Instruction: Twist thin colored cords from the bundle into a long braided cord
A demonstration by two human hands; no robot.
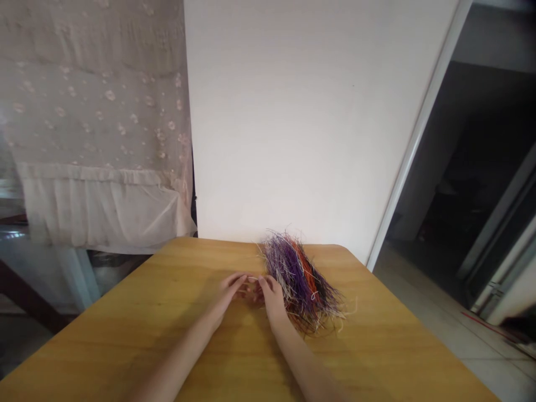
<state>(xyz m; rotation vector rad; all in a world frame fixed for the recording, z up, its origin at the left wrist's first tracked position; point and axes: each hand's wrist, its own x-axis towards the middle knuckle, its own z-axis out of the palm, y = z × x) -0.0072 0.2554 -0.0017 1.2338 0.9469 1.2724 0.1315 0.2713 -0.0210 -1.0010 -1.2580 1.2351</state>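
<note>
My left hand (235,286) and my right hand (268,288) face each other just above the wooden table (176,312). A short, pale strand (253,278) spans the small gap between them, pinched by the fingers of both. Its exact ends are hidden in the fingers. Directly to the right of my right hand lies a large loose bundle of thin strands (299,282), in purple, orange, white and dark colours, with frayed ends sticking out all round.
Behind the table stands a white wall (293,123). A flowered lace curtain (104,117) hangs at the left. A dark doorway (473,156) opens on the right above a tiled floor (422,296). A few stray strands stick out past the bundle's right side.
</note>
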